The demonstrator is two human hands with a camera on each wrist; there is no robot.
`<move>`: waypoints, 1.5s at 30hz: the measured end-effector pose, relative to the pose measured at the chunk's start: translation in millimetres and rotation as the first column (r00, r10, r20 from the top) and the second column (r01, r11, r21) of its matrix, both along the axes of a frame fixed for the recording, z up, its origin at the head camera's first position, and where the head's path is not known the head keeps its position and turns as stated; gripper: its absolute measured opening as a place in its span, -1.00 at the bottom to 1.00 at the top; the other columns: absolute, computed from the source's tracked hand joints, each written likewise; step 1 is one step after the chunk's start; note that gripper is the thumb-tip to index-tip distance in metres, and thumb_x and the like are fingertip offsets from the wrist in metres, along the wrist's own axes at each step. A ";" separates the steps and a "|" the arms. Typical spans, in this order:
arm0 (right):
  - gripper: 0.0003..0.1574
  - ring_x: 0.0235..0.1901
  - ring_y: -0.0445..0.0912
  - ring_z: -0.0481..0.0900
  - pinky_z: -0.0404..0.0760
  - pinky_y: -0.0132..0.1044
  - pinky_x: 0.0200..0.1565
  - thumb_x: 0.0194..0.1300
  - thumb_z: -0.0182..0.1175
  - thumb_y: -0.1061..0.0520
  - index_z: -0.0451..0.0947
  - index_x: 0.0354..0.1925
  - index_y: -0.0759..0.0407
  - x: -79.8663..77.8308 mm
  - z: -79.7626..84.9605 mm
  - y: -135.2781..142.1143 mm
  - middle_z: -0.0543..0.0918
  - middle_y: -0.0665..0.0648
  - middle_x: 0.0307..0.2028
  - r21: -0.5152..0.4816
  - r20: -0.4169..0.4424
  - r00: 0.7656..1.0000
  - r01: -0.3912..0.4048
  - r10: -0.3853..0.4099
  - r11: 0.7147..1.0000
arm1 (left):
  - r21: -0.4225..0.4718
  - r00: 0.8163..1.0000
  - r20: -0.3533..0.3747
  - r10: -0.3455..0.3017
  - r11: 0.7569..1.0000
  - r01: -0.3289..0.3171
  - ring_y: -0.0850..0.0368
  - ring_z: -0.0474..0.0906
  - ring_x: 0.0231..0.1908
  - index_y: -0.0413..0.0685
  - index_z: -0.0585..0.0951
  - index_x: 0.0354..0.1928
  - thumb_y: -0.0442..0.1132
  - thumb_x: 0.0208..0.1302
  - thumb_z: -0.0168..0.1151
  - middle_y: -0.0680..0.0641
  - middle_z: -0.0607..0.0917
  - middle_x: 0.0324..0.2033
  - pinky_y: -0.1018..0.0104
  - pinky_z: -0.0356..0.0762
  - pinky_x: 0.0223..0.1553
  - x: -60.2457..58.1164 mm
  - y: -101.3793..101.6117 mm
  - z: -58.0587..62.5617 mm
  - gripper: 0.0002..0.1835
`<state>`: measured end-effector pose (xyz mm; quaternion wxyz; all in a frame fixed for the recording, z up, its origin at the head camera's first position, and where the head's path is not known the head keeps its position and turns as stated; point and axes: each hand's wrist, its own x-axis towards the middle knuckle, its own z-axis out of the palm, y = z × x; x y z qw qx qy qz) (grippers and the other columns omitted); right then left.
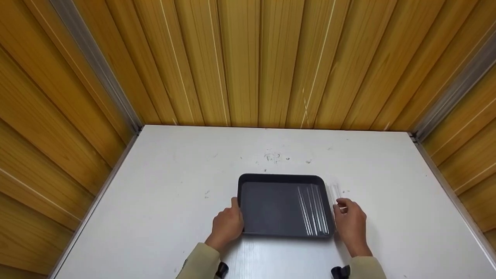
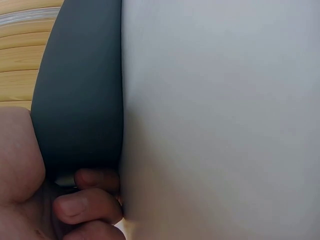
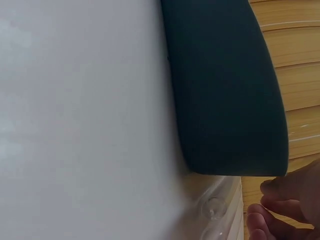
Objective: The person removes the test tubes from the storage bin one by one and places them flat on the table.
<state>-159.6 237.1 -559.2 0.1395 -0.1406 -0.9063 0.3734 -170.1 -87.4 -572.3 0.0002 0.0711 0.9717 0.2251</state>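
A dark grey rectangular tray (image 1: 271,205) lies on the white table. Several clear tubes (image 1: 314,209) are side by side along its right part, inside the tray. My left hand (image 1: 228,224) grips the tray at its left side near the front corner; curled fingers (image 2: 82,205) show by the tray wall (image 2: 82,100) in the left wrist view. Just outside the right wall lie more clear tubes (image 1: 334,191), their rounded ends partly seen in the right wrist view. Over them is my right hand (image 1: 352,223), thumb and fingertips bent close together; I cannot tell whether a tube is between them.
The white table (image 1: 162,193) has small dark marks behind the tray. Yellow wood-patterned panels (image 1: 244,62) enclose it at the back and both sides, with metal posts at the corners. Black devices (image 1: 340,272) sit at both wrists.
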 end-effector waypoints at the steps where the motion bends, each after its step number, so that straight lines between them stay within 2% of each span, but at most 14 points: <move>1: -0.70 -0.22 0.07 0.62 0.49 -0.32 -0.32 0.32 0.15 0.24 0.58 -0.03 0.38 0.0 0.8 -0.8 0.64 0.33 -0.19 0.002 -0.004 1.000 0.004 -0.004 1.000 | 0.000 1.000 -0.012 -0.007 1.000 0.007 0.05 0.46 -0.70 -0.32 0.30 0.18 -0.28 0.46 -0.14 -0.13 0.56 -0.65 0.20 0.28 -0.68 0.1 -0.2 -0.3 -0.65; 5: -0.71 -0.24 0.07 0.61 0.47 -0.31 -0.32 0.34 0.14 0.21 0.60 -0.05 0.36 0.0 3.9 -2.9 0.65 0.32 -0.20 0.008 -0.025 1.000 0.014 -0.014 1.000 | -0.007 0.999 -0.047 -0.025 1.000 0.025 0.11 0.39 -0.76 -0.32 0.30 0.18 -0.30 0.44 -0.14 -0.09 0.52 -0.71 0.26 0.20 -0.72 0.5 -1.1 -2.5 -0.65; 11: -0.70 -0.22 0.05 0.59 0.45 -0.31 -0.31 0.36 0.14 0.20 0.58 -0.03 0.35 0.4 9.2 -6.1 0.64 0.31 -0.18 0.000 -0.019 1.000 0.000 0.000 1.000 | -0.016 0.999 -0.048 -0.016 1.000 0.015 0.00 0.50 -0.69 -0.29 0.30 0.17 -0.28 0.44 -0.13 -0.14 0.58 -0.64 0.18 0.28 -0.68 -1.6 -1.4 -5.4 -0.65; 15: -0.71 -0.22 0.04 0.58 0.44 -0.33 -0.31 0.35 0.14 0.20 0.58 -0.02 0.34 0.3 10.6 -9.1 0.65 0.29 -0.19 -0.008 -0.020 1.000 -0.009 0.009 1.000 | -0.013 0.999 -0.051 -0.013 1.000 0.012 -0.03 0.51 -0.68 -0.30 0.30 0.18 -0.28 0.44 -0.13 -0.15 0.57 -0.64 0.16 0.29 -0.68 -1.8 -1.8 -4.0 -0.65; 28: -0.67 -0.19 0.01 0.57 0.43 -0.40 -0.33 0.34 0.17 0.20 0.54 0.04 0.30 -2.1 17.7 -15.8 0.64 0.26 -0.16 -0.024 -0.007 0.997 -0.080 0.080 0.996 | -0.005 1.000 -0.004 0.006 1.000 -0.006 -0.01 0.52 -0.65 -0.30 0.31 0.18 -0.27 0.45 -0.14 -0.16 0.60 -0.60 0.15 0.32 -0.65 -2.1 -1.9 -0.8 -0.65; 36: -0.66 -0.22 -0.06 0.55 0.43 -0.40 -0.30 0.31 0.22 0.23 0.54 0.05 0.26 -4.3 15.3 -21.8 0.65 0.17 -0.18 0.005 -0.010 0.993 -0.122 0.122 0.993 | -0.006 1.000 0.012 0.008 1.000 -0.008 0.02 0.46 -0.70 -0.32 0.29 0.22 -0.26 0.46 -0.16 -0.13 0.56 -0.65 0.15 0.30 -0.66 -1.0 -0.9 -0.8 -0.61; 45: -0.68 -0.30 -0.13 0.52 0.49 -0.42 -0.30 0.24 0.27 0.30 0.57 -0.02 0.30 -4.0 12.3 -28.3 0.64 0.15 -0.25 -0.001 -0.064 0.985 -0.160 0.160 0.987 | 0.005 1.000 0.001 -0.002 1.000 0.002 0.06 0.39 -0.71 -0.34 0.28 0.22 -0.27 0.46 -0.17 -0.11 0.53 -0.66 0.17 0.25 -0.67 0.6 -0.7 0.3 -0.61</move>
